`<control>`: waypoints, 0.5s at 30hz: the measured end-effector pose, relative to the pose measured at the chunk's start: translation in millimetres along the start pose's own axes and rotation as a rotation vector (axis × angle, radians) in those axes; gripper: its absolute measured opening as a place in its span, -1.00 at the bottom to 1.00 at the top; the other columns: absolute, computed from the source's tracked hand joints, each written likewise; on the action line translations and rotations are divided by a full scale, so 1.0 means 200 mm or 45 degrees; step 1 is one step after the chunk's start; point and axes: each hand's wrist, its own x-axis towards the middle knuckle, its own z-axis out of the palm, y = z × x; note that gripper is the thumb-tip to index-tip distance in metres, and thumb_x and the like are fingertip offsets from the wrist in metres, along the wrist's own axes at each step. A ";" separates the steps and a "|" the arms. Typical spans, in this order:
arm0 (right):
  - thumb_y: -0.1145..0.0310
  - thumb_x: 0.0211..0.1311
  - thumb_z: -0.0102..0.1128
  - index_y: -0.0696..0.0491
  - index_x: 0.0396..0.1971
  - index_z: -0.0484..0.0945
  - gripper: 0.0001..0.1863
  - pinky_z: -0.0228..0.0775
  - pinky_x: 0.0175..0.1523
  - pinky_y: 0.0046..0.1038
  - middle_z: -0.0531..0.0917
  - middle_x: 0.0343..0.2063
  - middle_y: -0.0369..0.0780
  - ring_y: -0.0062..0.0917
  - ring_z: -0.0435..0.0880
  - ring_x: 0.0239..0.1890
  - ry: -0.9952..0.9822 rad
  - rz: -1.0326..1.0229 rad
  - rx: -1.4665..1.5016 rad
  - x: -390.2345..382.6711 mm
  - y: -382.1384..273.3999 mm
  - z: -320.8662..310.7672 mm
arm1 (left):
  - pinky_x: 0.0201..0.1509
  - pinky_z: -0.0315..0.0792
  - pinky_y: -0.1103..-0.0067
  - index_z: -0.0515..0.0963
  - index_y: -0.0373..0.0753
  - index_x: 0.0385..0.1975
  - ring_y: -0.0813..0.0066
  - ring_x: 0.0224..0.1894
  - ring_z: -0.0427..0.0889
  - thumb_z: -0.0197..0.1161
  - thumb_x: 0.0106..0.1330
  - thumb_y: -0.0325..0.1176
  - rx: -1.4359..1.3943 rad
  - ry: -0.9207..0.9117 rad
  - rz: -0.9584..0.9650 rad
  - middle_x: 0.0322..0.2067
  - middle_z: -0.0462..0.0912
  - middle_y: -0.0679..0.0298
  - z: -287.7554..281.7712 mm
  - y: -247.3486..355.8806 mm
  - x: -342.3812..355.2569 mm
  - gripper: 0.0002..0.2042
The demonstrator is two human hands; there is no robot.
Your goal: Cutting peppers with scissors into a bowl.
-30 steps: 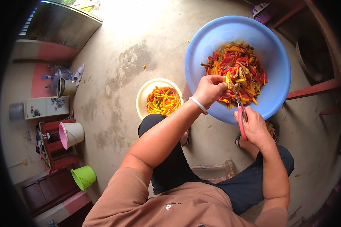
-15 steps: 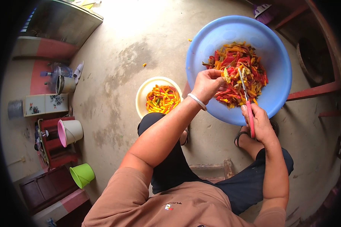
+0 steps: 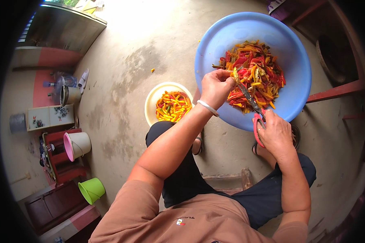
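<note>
Over the large blue basin (image 3: 210, 44), my left hand (image 3: 215, 88) pinches a yellow chili pepper piece (image 3: 235, 74) between thumb and fingers. My right hand (image 3: 276, 131) grips scissors (image 3: 250, 97) by their red handles, at the basin's near right edge. Their dark blades slant up and left, with the tips close beside the pinched piece. Below both hands lies a heap of cut peppers (image 3: 253, 60) in red, orange, yellow and some green. Whole, mostly yellow and orange peppers (image 3: 173, 106) fill part of a cream bowl (image 3: 151, 99) left of the basin.
On the left stand a pink-and-white bucket (image 3: 80, 145), a green bucket (image 3: 92, 190) and a dark-rimmed pail (image 3: 71, 96). A red wooden bar (image 3: 336, 92) runs right of the basin. One stray pepper (image 3: 153, 70) lies on the concrete floor (image 3: 121, 117); my knees flank a wooden stool.
The scissors have swung from pointing nearly straight up to slanting left, tips now at the piece in my left hand. Their handles have spread. My left hand keeps its pinch.
</note>
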 end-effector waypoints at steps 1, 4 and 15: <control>0.17 0.11 0.22 0.16 -0.31 0.46 -0.66 0.42 -0.26 -0.15 0.61 -0.43 -0.03 -0.10 0.60 -0.37 -0.009 -0.007 -0.014 0.00 0.00 -0.01 | -0.32 0.54 0.67 0.55 -0.45 -0.29 0.55 -0.41 0.64 0.25 0.17 -0.47 0.099 0.049 0.081 -0.42 0.66 0.19 0.00 -0.02 0.01 -0.82; 0.18 0.11 0.22 0.17 -0.31 0.45 -0.66 0.42 -0.25 -0.15 0.61 -0.44 -0.02 -0.11 0.61 -0.36 0.009 0.007 0.021 -0.01 0.01 0.01 | -0.32 0.54 0.66 0.55 -0.47 -0.29 0.56 -0.41 0.64 0.23 0.17 -0.46 0.214 0.090 0.151 -0.43 0.66 0.19 0.02 -0.02 0.01 -0.81; 0.21 0.08 0.24 0.19 -0.32 0.45 -0.66 0.43 -0.26 -0.18 0.61 -0.44 -0.02 -0.12 0.61 -0.37 0.050 -0.029 -0.030 -0.01 -0.01 0.01 | -0.35 0.51 0.66 0.59 -0.49 -0.34 0.59 -0.45 0.62 0.22 0.10 -0.46 0.309 0.208 0.129 -0.50 0.66 0.21 0.00 -0.02 0.02 -0.79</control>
